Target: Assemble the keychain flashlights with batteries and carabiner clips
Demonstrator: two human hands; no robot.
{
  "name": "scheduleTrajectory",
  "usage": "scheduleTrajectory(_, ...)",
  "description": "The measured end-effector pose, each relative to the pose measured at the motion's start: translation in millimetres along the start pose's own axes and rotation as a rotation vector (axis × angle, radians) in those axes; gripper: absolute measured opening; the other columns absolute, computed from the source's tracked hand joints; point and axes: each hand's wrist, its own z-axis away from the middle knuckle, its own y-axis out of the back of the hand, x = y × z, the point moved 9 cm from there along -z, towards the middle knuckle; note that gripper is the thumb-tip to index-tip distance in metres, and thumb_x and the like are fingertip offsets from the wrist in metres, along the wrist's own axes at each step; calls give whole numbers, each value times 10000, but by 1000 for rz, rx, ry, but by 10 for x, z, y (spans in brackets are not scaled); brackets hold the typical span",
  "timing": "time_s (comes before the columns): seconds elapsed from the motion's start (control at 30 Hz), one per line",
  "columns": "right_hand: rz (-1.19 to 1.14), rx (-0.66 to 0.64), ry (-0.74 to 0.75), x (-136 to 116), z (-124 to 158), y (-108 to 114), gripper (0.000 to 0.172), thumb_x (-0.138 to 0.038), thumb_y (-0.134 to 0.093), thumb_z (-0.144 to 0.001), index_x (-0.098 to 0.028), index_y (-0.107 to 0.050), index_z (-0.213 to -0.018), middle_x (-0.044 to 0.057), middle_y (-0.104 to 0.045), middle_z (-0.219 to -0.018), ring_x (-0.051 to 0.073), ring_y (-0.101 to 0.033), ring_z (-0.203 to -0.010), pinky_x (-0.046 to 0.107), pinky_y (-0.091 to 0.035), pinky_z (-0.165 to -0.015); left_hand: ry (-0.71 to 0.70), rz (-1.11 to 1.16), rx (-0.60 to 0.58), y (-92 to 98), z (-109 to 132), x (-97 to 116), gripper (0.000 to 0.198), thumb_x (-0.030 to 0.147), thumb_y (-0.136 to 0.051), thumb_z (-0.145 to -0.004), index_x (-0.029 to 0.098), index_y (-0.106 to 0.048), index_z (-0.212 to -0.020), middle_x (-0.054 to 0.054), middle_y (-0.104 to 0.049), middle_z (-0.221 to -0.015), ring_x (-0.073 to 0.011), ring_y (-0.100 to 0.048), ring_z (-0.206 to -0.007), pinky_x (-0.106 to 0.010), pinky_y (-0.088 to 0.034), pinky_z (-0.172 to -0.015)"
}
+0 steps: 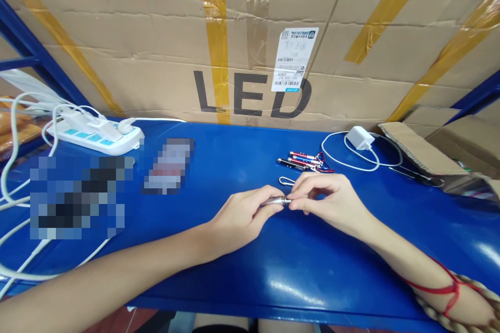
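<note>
My left hand (250, 210) is closed around a slim silver penlight-like tube (275, 201), and its right end sticks out past my thumb and forefinger. At that narrow end, the thumb and fingertips of my right hand (324, 195) are pinched together on the tip. My fingers partly hide the tube and whatever joins on at its tip. Just beyond my right fingertips lies a silver carabiner clip (286, 181), partly covered by the hand. Farther back is a small bunch of similar slim metal tubes (299, 160) in red, blue and black, with cords or clips at their right ends.
A white charger (360, 138) with a looped cable lies back right, near an opened cardboard box (422, 148). At the left are a power strip (97, 135), white cables, and blurred phone-like objects (167, 166). A large cardboard carton (156, 36) stands behind the blue table (219, 281).
</note>
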Motion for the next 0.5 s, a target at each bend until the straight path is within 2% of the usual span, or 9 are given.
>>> scheduleTrajectory(0.17,-80,-19,-60,44,3,-4,64,-218,-734,-685,-163,-708,-664,21,-654,-679,71,-566,-446,184,-460,-422,-4,42,29,11,-6,-19,142,254,-452,-915,226,-560,-1003,38,-658,-907,-101,-602,-757,-179,-432,-728)
scheduleTrajectory(0.3,-96,-43,-84,34,-10,-19,61,-206,-713,-703,-160,-695,-668,22,-656,-730,70,-572,-476,183,-453,-430,-35,46,35,18,-26,1,132,226,-457,-912,203,-583,-945,28,-662,-863,-108,-602,-774,-174,-432,-726)
scheduleTrajectory(0.4,-99,-111,-108,41,-14,-45,97,-190,-740,-669,-156,-677,-604,14,-647,-699,78,-573,-551,186,-456,-493,-112,6,13,0,-18,77,153,186,-459,-905,182,-612,-892,12,-671,-855,-112,-602,-774,-171,-428,-724)
scheduleTrajectory(0.5,-119,-210,-195,144,14,-102,121,-184,-780,-608,-153,-669,-570,-1,-630,-656,84,-567,-588,197,-456,-547,-176,-47,-24,-41,21,129,160,182,-469,-897,176,-628,-906,0,-678,-839,-115,-604,-729,-175,-431,-680)
